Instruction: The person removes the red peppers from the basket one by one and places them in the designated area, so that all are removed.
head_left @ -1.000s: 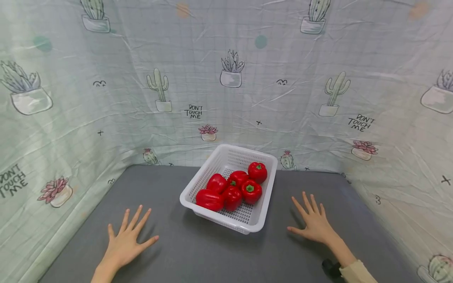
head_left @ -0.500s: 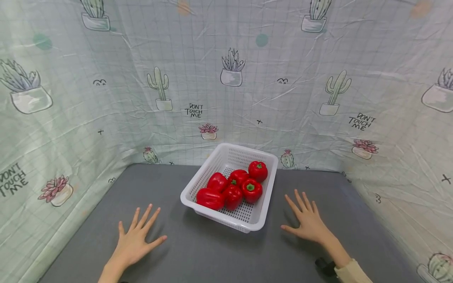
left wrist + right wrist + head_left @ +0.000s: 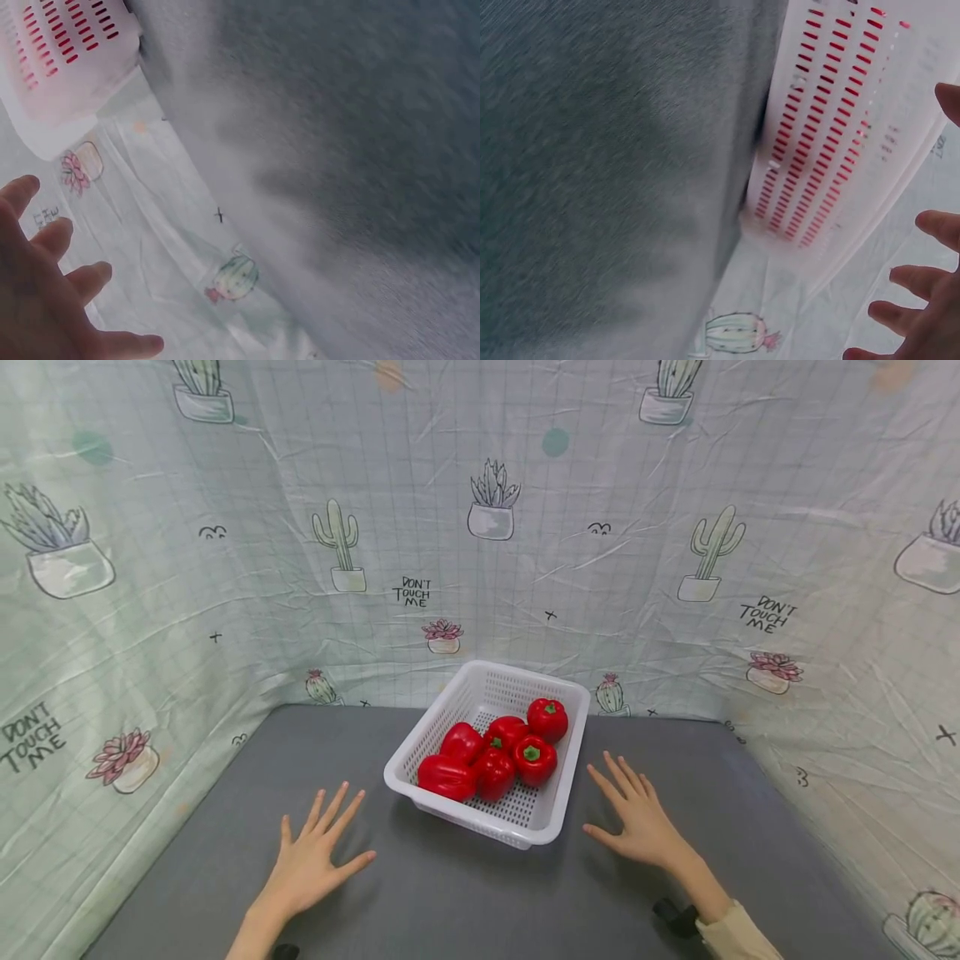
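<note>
A white perforated basket (image 3: 480, 832) stands on the grey table, holding several red bell peppers (image 3: 495, 774). To its left my left hand (image 3: 303, 867) is held above the table, fingers spread, touching nothing. On the other side my right hand (image 3: 647, 827) hovers with spread fingers, close to the basket but apart from it. The left wrist view has the basket (image 3: 67, 82) at the top left and my left hand (image 3: 45, 300) at the lower left. In the right wrist view the basket wall (image 3: 802, 135) shows red through its slots, beside the fingers of my right hand (image 3: 930, 315).
The grey table top (image 3: 465, 910) reaches back to a pale cloth (image 3: 555, 552) printed with cacti, which hangs behind and along both sides. A dark band (image 3: 675, 917) is at my right wrist, near a cream sleeve (image 3: 735, 935).
Both hands have moved inward and slightly forward, closer to the basket, with their fingers still spread. The basket and the peppers have stayed in place.
</note>
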Demonstrator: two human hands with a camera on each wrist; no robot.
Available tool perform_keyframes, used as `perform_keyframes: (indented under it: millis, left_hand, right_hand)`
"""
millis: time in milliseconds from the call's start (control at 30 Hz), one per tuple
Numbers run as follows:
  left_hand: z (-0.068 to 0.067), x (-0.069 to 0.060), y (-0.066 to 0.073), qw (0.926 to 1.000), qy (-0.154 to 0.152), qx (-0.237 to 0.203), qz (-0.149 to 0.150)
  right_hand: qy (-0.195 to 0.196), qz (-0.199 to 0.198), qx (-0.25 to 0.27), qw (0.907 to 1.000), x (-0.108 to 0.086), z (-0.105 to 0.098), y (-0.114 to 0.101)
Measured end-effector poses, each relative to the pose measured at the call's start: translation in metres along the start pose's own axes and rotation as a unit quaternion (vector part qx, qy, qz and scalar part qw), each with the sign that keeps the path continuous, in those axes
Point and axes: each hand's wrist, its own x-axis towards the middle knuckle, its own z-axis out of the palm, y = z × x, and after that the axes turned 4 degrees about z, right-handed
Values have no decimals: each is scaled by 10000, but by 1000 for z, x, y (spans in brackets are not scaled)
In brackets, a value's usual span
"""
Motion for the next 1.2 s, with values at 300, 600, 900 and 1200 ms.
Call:
perform_keyframes:
  millis: [300, 600, 900, 1200]
  left_hand:
    - [0, 10, 9, 10000, 14, 60, -9]
    - [1, 17, 16, 9994, 257, 143, 182]
    - [-3, 26, 20, 9984, 341, 286, 353]
    - [-7, 38, 27, 9976, 375, 234, 532]
  right_hand:
    - [15, 7, 131, 9999, 10, -1, -14]
    - [-8, -263, 236, 9994, 15, -3, -29]
    - [16, -529, 281, 9982, 20, -9, -43]
    - [96, -916, 261, 9954, 30, -6, -58]
